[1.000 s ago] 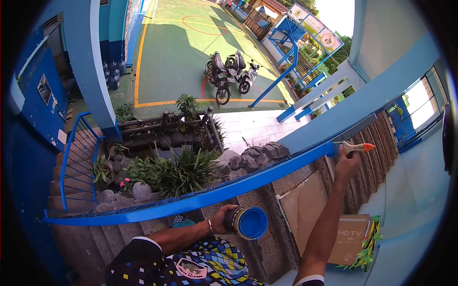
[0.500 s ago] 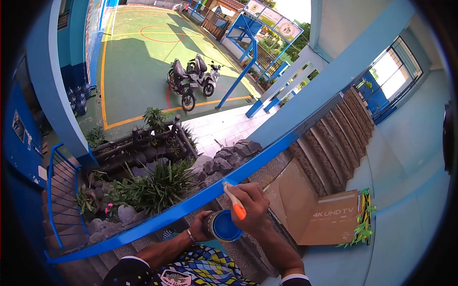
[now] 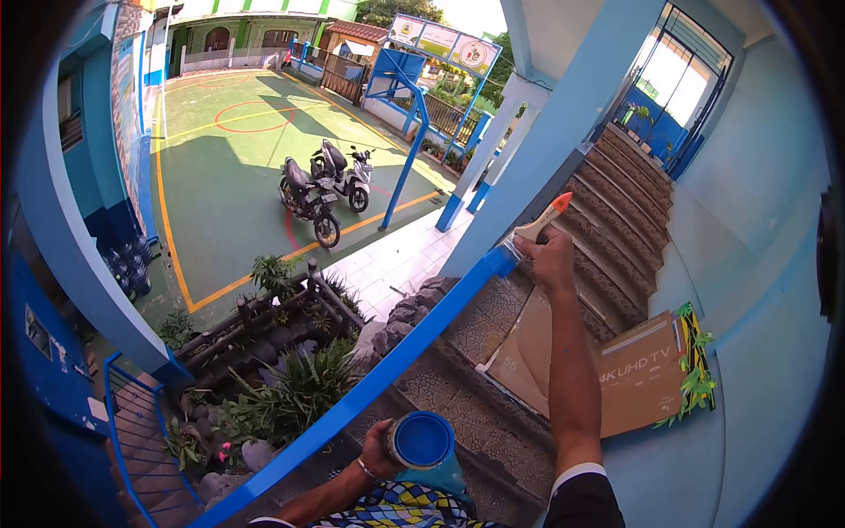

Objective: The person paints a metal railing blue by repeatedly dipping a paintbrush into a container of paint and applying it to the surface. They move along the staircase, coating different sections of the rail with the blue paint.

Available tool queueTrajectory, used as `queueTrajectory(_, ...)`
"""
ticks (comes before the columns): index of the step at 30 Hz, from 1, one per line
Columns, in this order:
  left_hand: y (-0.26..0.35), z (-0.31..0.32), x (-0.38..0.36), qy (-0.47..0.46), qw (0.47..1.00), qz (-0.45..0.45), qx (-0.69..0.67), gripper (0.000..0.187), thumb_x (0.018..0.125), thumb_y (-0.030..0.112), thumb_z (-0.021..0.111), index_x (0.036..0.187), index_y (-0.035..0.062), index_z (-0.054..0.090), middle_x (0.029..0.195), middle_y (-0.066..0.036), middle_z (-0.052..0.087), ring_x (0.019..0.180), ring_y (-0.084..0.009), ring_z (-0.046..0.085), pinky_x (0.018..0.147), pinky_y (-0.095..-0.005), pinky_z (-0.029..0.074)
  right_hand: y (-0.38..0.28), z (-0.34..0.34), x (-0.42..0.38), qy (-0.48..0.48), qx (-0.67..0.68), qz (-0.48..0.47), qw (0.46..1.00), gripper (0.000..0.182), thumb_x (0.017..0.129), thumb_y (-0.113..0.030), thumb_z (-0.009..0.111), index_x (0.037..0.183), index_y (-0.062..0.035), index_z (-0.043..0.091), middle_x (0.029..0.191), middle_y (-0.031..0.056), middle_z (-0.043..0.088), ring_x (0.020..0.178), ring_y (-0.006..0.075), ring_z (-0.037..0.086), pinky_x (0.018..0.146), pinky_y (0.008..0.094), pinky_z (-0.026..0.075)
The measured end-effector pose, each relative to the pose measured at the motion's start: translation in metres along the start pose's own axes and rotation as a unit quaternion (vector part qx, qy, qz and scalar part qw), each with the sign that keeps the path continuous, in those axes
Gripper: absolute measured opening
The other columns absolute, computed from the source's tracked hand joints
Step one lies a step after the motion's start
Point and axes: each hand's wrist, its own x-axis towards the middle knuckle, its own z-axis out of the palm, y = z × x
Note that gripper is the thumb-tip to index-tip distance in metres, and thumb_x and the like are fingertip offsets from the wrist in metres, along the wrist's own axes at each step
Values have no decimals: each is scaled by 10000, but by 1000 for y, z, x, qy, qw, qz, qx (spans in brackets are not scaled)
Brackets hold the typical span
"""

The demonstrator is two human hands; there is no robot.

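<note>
In my right hand (image 3: 553,260) is a paintbrush (image 3: 533,231) with a pale handle and an orange tip. Its bristles touch the top of the sloping blue railing (image 3: 387,365), near where bright blue meets a dull grey-blue stretch. The handle points up and away. My left hand (image 3: 378,451) grips the side of an open paint can (image 3: 422,440), low in front of my body. Blue paint shows inside the can, its mouth facing up toward me.
Patterned stairs (image 3: 616,224) climb on the right, with flattened cardboard (image 3: 638,378) lying on them by the light blue wall (image 3: 766,290). Beyond the railing are rocks (image 3: 409,308), a planted pond (image 3: 299,378) and a court with two motorbikes (image 3: 308,201).
My right hand has moved up and right along the railing with the paintbrush, whose orange end now points upward. The paint can stays low in my left hand. The view has shifted.
</note>
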Motion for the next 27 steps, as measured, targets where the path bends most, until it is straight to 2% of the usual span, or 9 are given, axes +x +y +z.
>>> queueTrajectory(6,1,13,44,35,999,6,-3,570,943,454,622,1343,54,688,1335,-177,716,1238,-374,667,1117,-611,474,9,-44,74,119,-109,-39,986,260,859,-79,828,1100,10,790,994,143,805,889,222,769,832,362,576)
queueTrajectory(7,0,18,51,38,999,11,0,570,942,456,621,1344,58,688,1335,-178,715,1241,-376,664,1118,-613,472,6,-50,80,146,-125,-53,980,239,880,-91,820,1105,-22,781,993,107,779,888,252,748,823,404,571)
queueTrajectory(11,-6,43,92,37,999,25,14,569,939,462,618,1344,69,692,1348,-179,709,1248,-380,658,1117,-616,470,23,-63,112,263,-161,-305,901,154,902,-98,793,1053,-91,762,964,58,672,925,288,651,812,439,531)
queueTrajectory(15,-24,60,140,40,997,62,26,566,940,469,616,1342,79,696,1393,-180,683,1275,-392,639,1117,-619,467,37,-45,94,118,-215,-389,888,269,816,-2,796,1069,-88,772,1007,70,718,961,271,678,867,409,553)
queueTrajectory(17,-35,73,163,9,998,60,35,560,944,472,612,1341,87,699,1414,-180,669,1292,-398,627,1119,-627,462,29,-42,63,32,-174,-430,885,290,780,2,802,1060,-67,771,973,80,718,930,283,685,845,401,565)
queueTrajectory(19,-45,86,187,18,995,89,44,564,946,477,607,1353,96,693,1422,-180,664,1302,-404,618,1124,-634,454,17,-52,51,-34,-51,-425,903,241,817,-1,786,1040,-94,772,965,67,722,900,269,708,821,397,578)
queueTrajectory(22,-55,102,218,-9,996,90,25,570,954,483,595,1369,103,686,1427,-178,661,1309,-405,614,1131,-638,447,5,-75,90,1,88,-341,936,203,847,-21,819,1037,-67,768,991,74,745,881,259,747,805,376,599)
queueTrajectory(25,-71,135,233,-33,995,93,-28,568,960,485,581,1372,108,686,1429,-177,660,1312,-401,613,1133,-635,446,21,-97,158,50,151,-133,978,199,849,17,820,1027,-44,759,1010,89,746,899,272,741,795,379,594)
queueTrajectory(27,-77,162,240,-41,994,100,-34,563,965,481,573,1368,105,688,1427,-176,662,1312,-398,614,1133,-632,448,39,-113,177,124,1,-303,945,218,823,45,813,1015,-41,754,1005,88,737,917,284,718,805,398,587)
